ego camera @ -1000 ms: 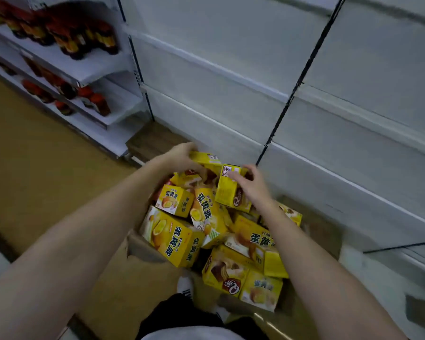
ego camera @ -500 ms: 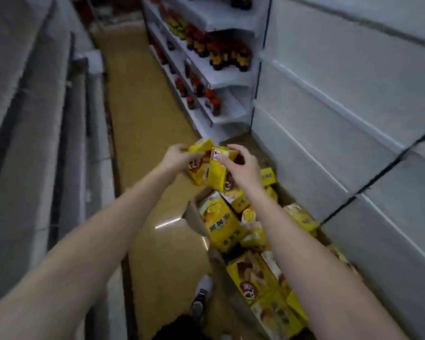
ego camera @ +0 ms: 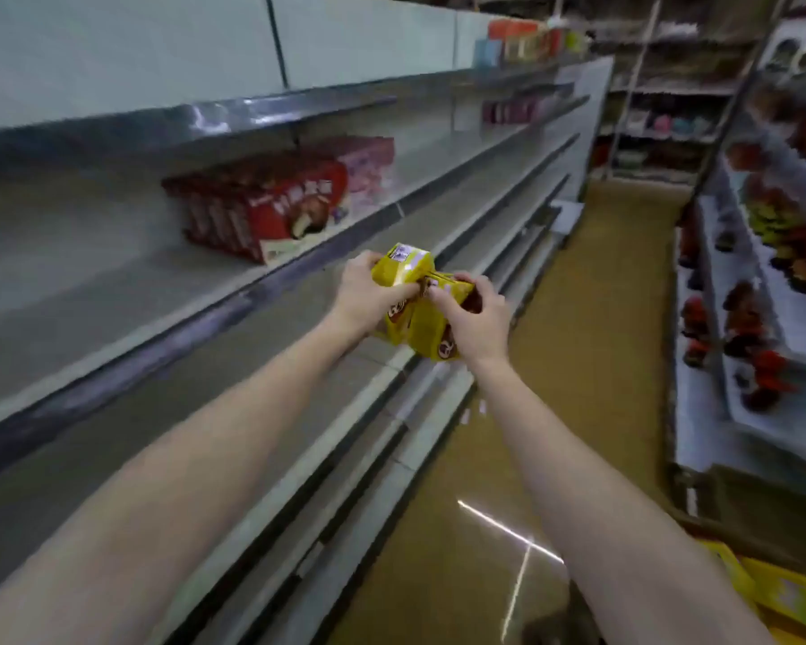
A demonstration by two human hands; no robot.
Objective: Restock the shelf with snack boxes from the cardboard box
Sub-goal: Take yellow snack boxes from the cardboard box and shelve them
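Two yellow snack boxes are held together in front of me, above the edge of the grey shelving on my left. My left hand (ego camera: 363, 295) grips the left yellow box (ego camera: 403, 272). My right hand (ego camera: 475, 318) grips the right yellow box (ego camera: 431, 335). The boxes touch each other. A long grey shelf board (ego camera: 112, 281) runs along the left, level with the hands. More yellow boxes (ego camera: 782, 593) show at the bottom right corner; the cardboard box itself is out of sight.
Red snack boxes (ego camera: 271, 207) and pink ones (ego camera: 368, 165) stand in a row on the left shelf. Lower shelf boards (ego camera: 299, 458) step out below. A brown aisle floor (ego camera: 578, 365) runs ahead. Stocked white shelves (ego camera: 764, 318) line the right side.
Both hands lifted the two yellow boxes out of the carton pile. My view has swung round to the opposite shelving, and the pile has slipped to the bottom right corner.
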